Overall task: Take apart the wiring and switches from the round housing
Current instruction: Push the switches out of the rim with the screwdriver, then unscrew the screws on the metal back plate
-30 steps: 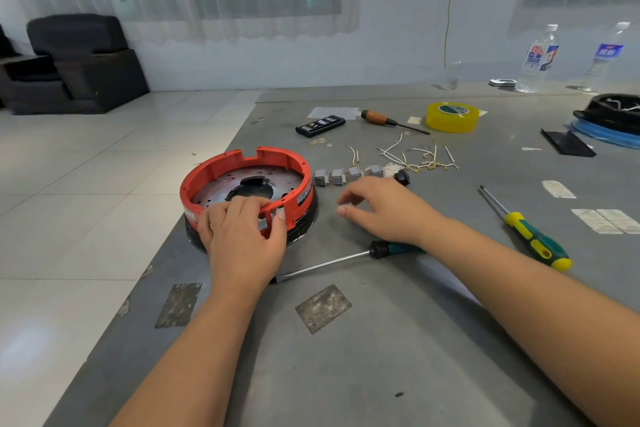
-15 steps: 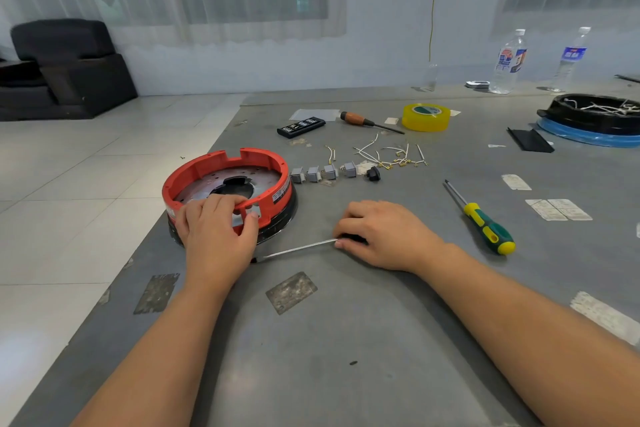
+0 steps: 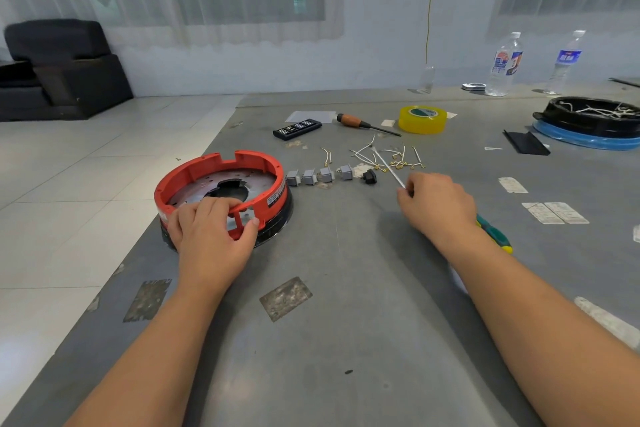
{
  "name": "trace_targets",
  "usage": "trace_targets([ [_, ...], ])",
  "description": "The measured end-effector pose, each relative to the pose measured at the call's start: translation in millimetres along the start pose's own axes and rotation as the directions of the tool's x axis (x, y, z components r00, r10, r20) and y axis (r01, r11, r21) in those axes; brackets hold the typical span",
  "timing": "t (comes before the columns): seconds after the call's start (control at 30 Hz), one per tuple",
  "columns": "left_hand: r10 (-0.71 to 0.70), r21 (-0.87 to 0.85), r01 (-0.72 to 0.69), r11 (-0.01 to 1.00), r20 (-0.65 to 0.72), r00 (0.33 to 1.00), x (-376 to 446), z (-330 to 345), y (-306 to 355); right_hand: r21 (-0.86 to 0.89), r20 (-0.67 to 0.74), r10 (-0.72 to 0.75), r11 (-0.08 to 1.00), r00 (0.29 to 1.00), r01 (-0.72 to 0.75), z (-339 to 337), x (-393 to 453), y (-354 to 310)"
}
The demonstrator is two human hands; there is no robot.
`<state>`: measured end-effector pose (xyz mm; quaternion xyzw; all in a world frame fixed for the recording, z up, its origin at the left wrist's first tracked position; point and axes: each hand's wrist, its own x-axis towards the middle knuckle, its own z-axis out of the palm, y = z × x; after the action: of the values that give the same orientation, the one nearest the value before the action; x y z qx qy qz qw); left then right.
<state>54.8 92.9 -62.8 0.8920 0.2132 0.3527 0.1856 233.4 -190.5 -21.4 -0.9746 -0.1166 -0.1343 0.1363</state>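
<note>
The round red housing [image 3: 221,180] sits on a black base at the table's left edge, its metal floor bare inside. My left hand [image 3: 211,236] grips its near rim, fingers over the top and thumb on the outer wall. To the right, my right hand [image 3: 438,204] holds a screwdriver [image 3: 388,166]; its handle is hidden in my fist and the thin shaft points away to the upper left. Several grey switches [image 3: 317,176] and one black switch [image 3: 370,177] lie in a row beside the housing. Loose white wires [image 3: 391,156] with brass ends lie behind them.
A green-yellow screwdriver [image 3: 493,232] lies under my right wrist. Farther back are a yellow tape roll [image 3: 421,120], an orange-handled screwdriver [image 3: 360,123] and a black bit case [image 3: 297,128]. A black housing [image 3: 588,114] on a blue ring and two bottles [image 3: 504,62] stand at far right.
My right hand closed on the screwdriver that lay between my hands and lifted it off the table to the right. My left hand stayed on the housing's rim.
</note>
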Motion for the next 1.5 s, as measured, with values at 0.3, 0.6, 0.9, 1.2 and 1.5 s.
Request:
trace_targets([
  [0.3, 0.057, 0.079, -0.062, 0.995, 0.057, 0.997, -1.3, -0.6, -0.1, -0.125, 0.168, 0.161, 0.982, 0.973, -0.141, 0.2, 3.6, -1.5],
  [0.6, 0.095, 0.130, -0.102, 0.986, 0.061, 0.994, -1.1, -1.3, -2.8, -0.221, 0.148, 0.159, 0.967, 0.976, -0.124, -2.0, 0.6, -5.0],
  [0.9, 0.089, -0.042, -0.089, 0.995, -0.012, 0.996, -2.9, -5.9, 4.4, -0.270, -0.019, -0.109, 0.958, 0.994, 0.100, 1.0, -13.9, -20.5],
  [1.2, 0.098, -0.477, -0.129, 0.869, -0.090, 0.991, -8.5, -9.7, 23.9, 0.435, 0.003, -0.382, 0.833, 0.924, 0.343, 27.4, -52.4, -70.7],
  [1.5, 0.002, -0.910, 0.020, 0.414, 0.023, 1.000, -7.7, -6.2, 34.6, 0.915, 0.137, -0.224, 0.401, 0.965, -0.037, 40.1, -68.3, -113.8],
])
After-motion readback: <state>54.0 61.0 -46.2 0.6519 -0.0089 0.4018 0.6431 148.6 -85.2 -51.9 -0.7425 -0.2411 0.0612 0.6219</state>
